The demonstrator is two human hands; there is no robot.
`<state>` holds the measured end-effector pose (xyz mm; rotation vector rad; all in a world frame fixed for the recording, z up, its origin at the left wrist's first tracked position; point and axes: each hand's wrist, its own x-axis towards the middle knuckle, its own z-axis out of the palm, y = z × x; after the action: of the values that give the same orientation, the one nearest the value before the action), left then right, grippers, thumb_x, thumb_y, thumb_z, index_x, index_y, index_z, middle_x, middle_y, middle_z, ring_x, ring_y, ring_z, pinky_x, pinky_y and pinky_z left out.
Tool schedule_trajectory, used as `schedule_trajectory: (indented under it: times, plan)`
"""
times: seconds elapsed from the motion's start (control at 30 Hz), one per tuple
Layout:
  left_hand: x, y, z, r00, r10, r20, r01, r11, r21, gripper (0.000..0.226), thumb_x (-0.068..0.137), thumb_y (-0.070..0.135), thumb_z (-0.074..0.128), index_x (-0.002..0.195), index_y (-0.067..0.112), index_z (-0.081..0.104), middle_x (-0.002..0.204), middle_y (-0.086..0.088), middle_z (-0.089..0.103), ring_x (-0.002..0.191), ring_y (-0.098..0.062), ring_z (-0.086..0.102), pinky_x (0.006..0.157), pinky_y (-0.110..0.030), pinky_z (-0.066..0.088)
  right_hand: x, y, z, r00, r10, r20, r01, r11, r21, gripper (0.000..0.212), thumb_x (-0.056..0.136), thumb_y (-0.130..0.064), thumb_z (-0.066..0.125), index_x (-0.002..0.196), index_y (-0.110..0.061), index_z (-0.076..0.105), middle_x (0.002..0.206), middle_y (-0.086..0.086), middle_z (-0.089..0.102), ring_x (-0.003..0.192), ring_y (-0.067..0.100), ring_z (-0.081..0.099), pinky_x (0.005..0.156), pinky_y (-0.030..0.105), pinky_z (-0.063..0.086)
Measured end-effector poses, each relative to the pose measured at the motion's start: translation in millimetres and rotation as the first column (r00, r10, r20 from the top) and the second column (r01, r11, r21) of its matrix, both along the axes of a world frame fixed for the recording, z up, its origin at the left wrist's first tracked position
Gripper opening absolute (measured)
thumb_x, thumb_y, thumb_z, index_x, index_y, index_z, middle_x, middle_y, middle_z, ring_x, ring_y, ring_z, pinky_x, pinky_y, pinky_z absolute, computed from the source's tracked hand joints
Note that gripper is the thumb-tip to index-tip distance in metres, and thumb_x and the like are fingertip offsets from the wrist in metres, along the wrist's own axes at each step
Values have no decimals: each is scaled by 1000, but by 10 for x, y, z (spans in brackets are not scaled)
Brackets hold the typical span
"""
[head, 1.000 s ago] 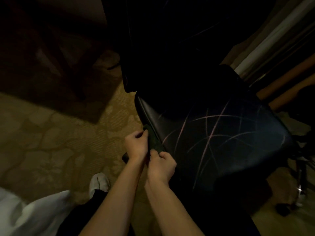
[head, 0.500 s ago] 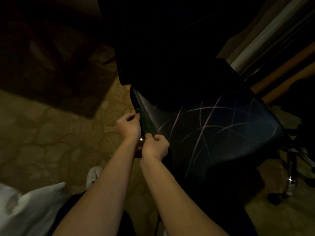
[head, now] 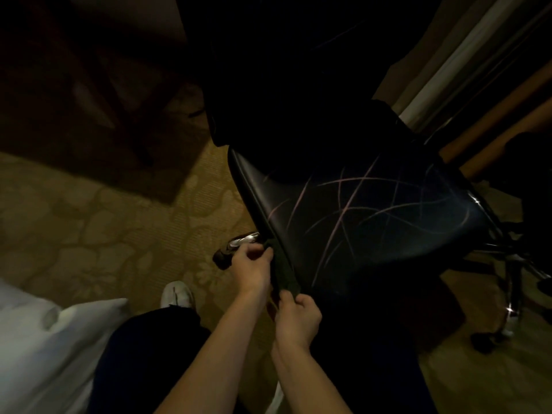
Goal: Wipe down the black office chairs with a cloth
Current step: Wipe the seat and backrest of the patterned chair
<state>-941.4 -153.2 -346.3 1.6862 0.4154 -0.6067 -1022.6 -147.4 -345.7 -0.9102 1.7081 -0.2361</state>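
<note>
Both hands: left hand (head: 251, 271), right hand (head: 298, 319) grip cloth (head: 283, 271) at chair (head: 373, 210) seat edge

The seat (head: 373, 222) looks like black leather or vinyl, smooth and a little glossy, with many thin pale scratch lines across it. The cloth (head: 283, 273) at its edge is dark, matt and soft-looking; both hands hold it. The caster arm (head: 243, 241) under the seat is shiny metal, chrome-like, and the wheel (head: 221, 258) on it looks like dull dark plastic. The carpet (head: 104, 222) is a woven textile, matt, with a raised flower pattern. The shoe (head: 176, 292) is white and looks smooth. The sleeve (head: 53, 348) is white matt fabric.
</note>
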Motion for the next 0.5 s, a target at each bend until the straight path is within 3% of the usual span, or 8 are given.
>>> schedule_trajectory:
  times: [0.2,0.3,0.4,0.5]
  plan:
    - [260,-3,36,999,36,-13,-36,999,-39,15,89,12,65,78,20,61,90,-7,67,87,-25,65,80,-41,55,267,9,108,981,-105,166,100,994,40,6,86,-10,67,91,-6,68,87,9,69,76,19,64,66,32,54]
    - [597,-79,44,998,62,-30,-65,994,-83,21,89,11,65,74,20,55,85,-9,64,81,-26,61,74,-40,52,681,-32,153,969,-130,209,132,991,2,5,83,-6,69,87,-5,69,84,11,70,79,22,68,71,36,59]
    - [784,-162,7,997,73,-40,-77,993,-91,25,88,9,67,72,20,52,85,-9,63,83,-26,61,77,-41,52,872,-122,134,965,-154,214,158,987,-2,7,83,-6,69,90,-5,69,86,12,70,79,23,68,70,35,58]
    - [657,-145,-21,998,48,-42,-50,997,-63,22,89,13,66,73,21,55,86,-6,63,88,-27,63,82,-41,53,734,-158,82,971,-156,179,152,988,36,9,83,-8,68,92,-7,68,90,10,69,83,21,68,78,38,59]
